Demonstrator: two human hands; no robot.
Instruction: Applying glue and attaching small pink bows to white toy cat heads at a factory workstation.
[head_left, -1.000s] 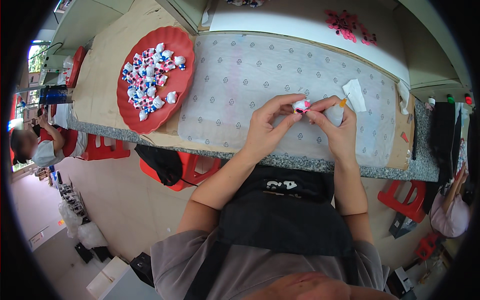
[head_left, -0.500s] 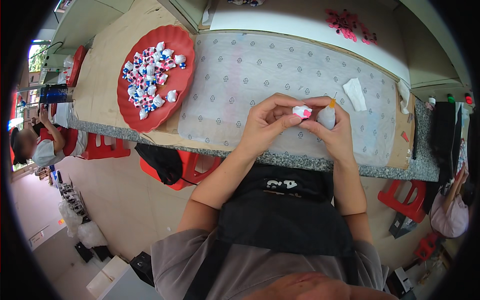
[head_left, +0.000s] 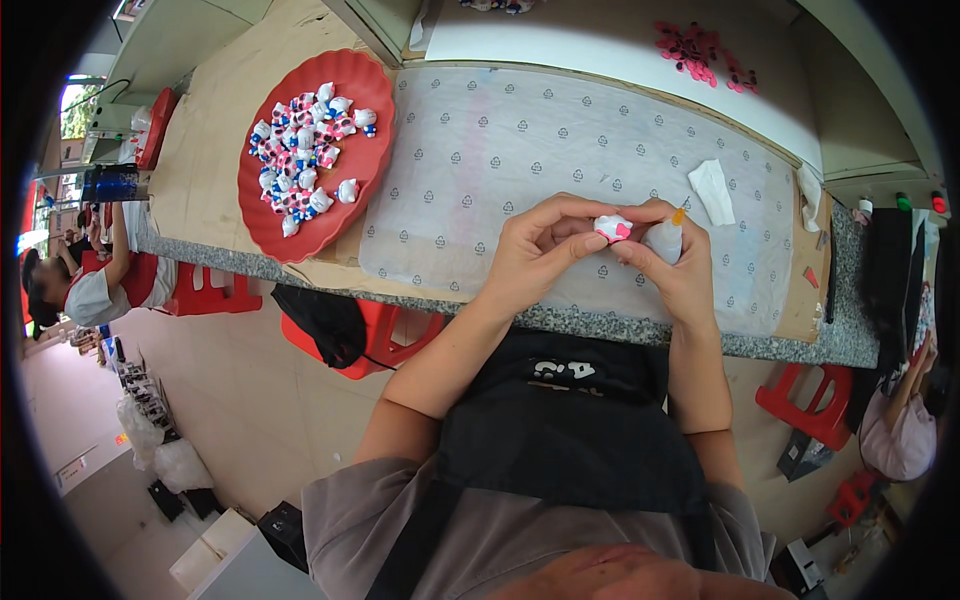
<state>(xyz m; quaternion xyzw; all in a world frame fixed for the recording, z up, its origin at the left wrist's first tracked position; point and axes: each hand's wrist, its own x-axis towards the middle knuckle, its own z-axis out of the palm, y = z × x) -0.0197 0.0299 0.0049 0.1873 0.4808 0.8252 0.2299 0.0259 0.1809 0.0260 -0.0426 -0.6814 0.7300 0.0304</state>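
While one small white figurine (head_left: 611,228) is up between the two hands, work on it looks partway along. It is held clear of the surface (head_left: 620,324), over the right-hand, near part of a pale printed sheet (head_left: 450,180). Left hand (head_left: 535,250): fingers closed, thumb and forefinger pinching the figurine at its left side. Right hand (head_left: 683,262): fingers wrapped round a whitish bottle (head_left: 664,240) with an orange tip (head_left: 679,216); thumb and forefinger come up to the figurine's right side, though whether they press on it I cannot tell. Tip points up, away from the figurine, so nothing appears to be dispensed at this instant. A pink patch shows on the figurine's visible side, which suggests at least one pink part is on; far side hidden, so completeness cannot be judged. Well to the left, a red scalloped plate (head_left: 355,212) carries a loose heap of white, pink and blue figurines (head_left: 300,150); several show pink and dark parts, others mostly white and blue, and at this size finished and unfinished cannot be sorted. Plenty of loose pink pieces (head_left: 692,52) lie on the white shelf (head_left: 560,42) beyond the sheet. Judgement: this one figurine perhaps near done, the batch as a whole probably not.
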